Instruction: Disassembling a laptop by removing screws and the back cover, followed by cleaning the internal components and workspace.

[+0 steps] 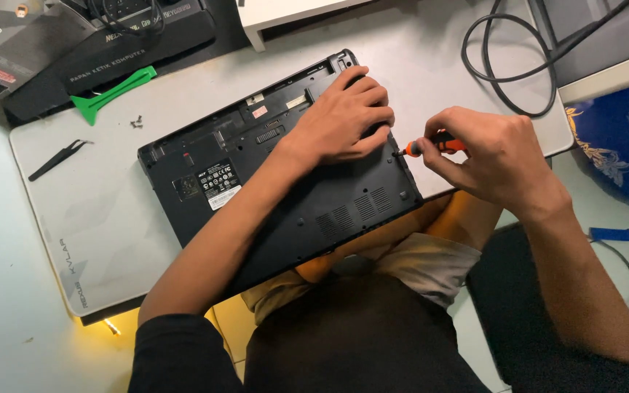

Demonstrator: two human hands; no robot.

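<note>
Here the left hand (343, 116) presses flat on the upturned black plastic laptop (271, 182) on the worktop; the right hand (493, 156) grips an orange-handled screwdriver (431, 146) at an edge screw (two loose screws (137, 122) already out).

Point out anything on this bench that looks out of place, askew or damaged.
The black laptop lies upside down and skewed on the grey mat, its near corner overhanging the edge above the person's lap. Two small loose screws sit unguarded beside the green pry tool. No visible damage.
</note>
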